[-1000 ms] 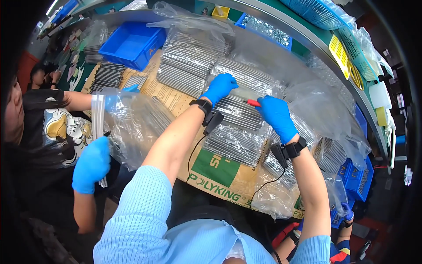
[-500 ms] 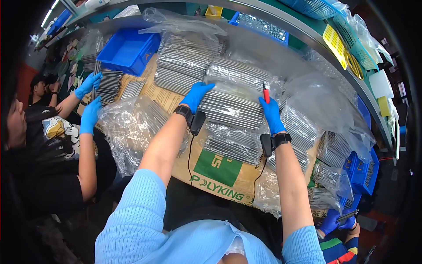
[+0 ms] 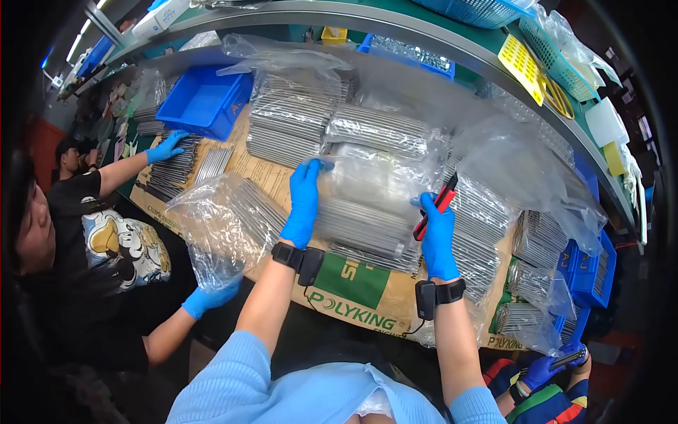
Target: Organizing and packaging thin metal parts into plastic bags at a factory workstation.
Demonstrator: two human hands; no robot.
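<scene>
A clear plastic bag of thin metal rods (image 3: pixel 364 225), blurred by motion, lies between my blue-gloved hands. Its loose upper film is drawn out away from me. My left hand (image 3: pixel 304 205) is closed at the bag's upper left, pinching the film. At its right side my right hand (image 3: pixel 439 244) grips a slim red-and-black tool (image 3: pixel 445 195), slanted across the fingers. That tool's exact kind cannot be made out. The right fingertips are close to the bag's edge; whether they also pinch film is unclear.
Other bagged rod bundles (image 3: pixel 288 106) surround mine on the printed brown paper (image 3: pixel 300 272). A blue bin (image 3: pixel 187 106) stands at far left, blue crates (image 3: pixel 590 272) at right. A shelf edge (image 3: pixel 395 35) spans the back. Co-workers' gloved hands (image 3: pixel 210 297) are at left and lower right.
The rod bundle has come nearer me, its film now stretched beyond it. My right hand has lowered, its tool tilted. The left co-worker has moved one hand down to a plastic bag.
</scene>
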